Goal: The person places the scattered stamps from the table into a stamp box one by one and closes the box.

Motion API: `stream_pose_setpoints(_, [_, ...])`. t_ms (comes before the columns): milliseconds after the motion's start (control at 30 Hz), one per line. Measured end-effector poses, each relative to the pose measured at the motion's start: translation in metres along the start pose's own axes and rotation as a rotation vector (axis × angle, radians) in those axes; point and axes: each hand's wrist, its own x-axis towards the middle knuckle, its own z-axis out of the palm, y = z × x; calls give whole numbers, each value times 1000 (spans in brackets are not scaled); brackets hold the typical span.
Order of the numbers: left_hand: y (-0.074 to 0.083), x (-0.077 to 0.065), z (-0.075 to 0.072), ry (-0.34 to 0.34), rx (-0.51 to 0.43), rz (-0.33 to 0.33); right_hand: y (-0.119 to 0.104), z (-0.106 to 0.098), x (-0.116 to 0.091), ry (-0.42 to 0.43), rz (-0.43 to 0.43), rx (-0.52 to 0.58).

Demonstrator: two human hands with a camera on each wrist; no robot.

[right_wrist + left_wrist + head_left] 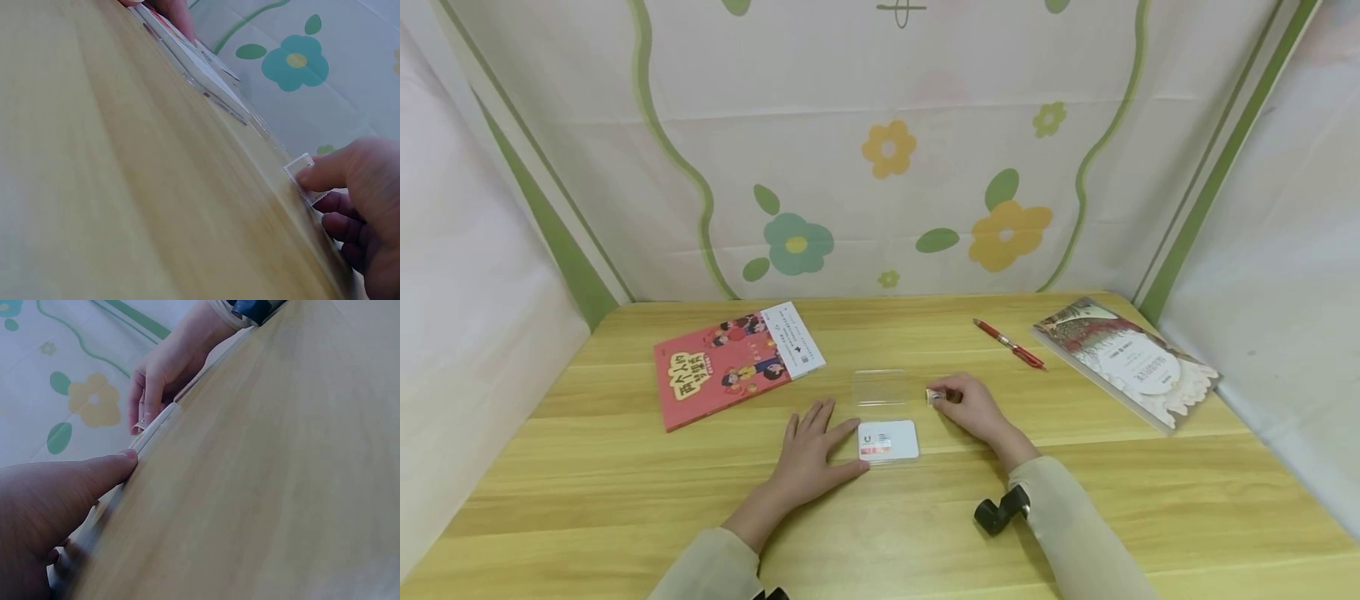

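A small stamp with a serrated white edge [299, 166] is pinched between the thumb and fingers of my right hand [967, 407], low over the table. Left of it lies a flat clear plastic case with a white card-like face [904, 435], marked with a logo and a pinkish patch. My left hand [808, 454] rests on the table with fingers spread, its thumb and index fingertips at the left corners of the case. Just behind the case is a clear plastic lid [880, 387]. In the left wrist view the case [156, 430] shows edge-on beside my thumb.
A red picture book [715, 375] lies at the left on the wooden table [925, 533]. A red pen [1009, 343] and a patterned booklet [1123, 362] lie at the right. A flowered cloth [850, 83] hangs behind the table.
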Motion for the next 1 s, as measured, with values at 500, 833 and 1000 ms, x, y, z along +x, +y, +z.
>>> stream_pose_setpoints(500, [-1,1,1,10,-2,4,-15,-9,0,-35,116,101])
stream_pose_setpoints(833, [-1,1,2,15,10,8,-29,7,-12,-88,43,313])
stream_pose_setpoints(1000, [0,0,1,10,13,7,-32,17,-18,-122,46,332])
